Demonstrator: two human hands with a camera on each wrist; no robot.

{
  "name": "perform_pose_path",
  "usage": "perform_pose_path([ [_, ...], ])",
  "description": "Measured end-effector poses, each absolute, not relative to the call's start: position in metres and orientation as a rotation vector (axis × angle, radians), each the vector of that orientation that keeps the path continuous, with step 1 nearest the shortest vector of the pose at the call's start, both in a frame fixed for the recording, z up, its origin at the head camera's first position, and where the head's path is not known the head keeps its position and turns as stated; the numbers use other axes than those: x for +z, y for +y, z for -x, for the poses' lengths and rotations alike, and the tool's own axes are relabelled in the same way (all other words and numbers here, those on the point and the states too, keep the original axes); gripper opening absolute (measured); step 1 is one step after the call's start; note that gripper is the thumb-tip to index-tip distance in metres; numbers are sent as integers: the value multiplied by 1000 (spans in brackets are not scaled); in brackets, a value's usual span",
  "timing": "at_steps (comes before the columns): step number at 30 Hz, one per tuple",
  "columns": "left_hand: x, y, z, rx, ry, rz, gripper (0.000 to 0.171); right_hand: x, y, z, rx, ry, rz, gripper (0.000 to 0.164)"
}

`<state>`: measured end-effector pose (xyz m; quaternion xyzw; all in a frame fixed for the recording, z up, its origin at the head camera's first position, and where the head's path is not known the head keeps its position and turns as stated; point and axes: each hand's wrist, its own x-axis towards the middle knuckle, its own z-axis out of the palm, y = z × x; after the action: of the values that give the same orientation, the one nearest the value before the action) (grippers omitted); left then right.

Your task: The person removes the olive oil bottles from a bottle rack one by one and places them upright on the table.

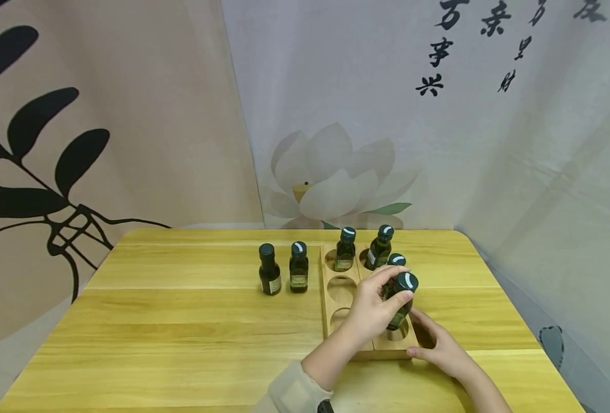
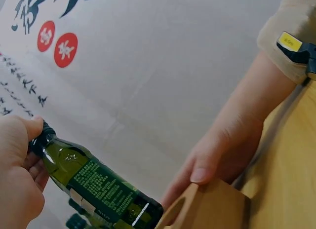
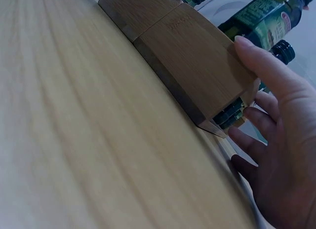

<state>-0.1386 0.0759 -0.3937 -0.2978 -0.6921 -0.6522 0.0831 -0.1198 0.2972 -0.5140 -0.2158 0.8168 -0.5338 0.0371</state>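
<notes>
My left hand grips a small green glass bottle by its dark-capped neck. In the left wrist view that bottle shows a dark green printed label, and its base is close to the wooden rack's cut-out end. Seen from the head, the bottle leans over the near right round hole of the bamboo bottle rack. My right hand holds the rack's near right corner, thumb on the near face and fingers round the side. Behind the held bottle, another capped bottle is partly hidden by my left hand.
At the rack's far end stand two more bottles, one on the left and one leaning on the right. Left of the rack, two bottles stand on the wooden table: one plain-capped, one with a white cap mark. A printed curtain hangs behind.
</notes>
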Motion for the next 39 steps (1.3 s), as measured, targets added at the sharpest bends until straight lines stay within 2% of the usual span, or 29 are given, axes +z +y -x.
perform_pose_path([
  [13,-379,48,136,-1900,-2057,863,35,-511,295,119,-1682,2438,724,80],
  [23,-374,15,134,-1943,-2031,803,35,-508,294,117,-1603,2546,662,83],
  [39,-366,-46,130,-1841,-2039,610,37,-508,294,116,-1594,2559,647,84],
])
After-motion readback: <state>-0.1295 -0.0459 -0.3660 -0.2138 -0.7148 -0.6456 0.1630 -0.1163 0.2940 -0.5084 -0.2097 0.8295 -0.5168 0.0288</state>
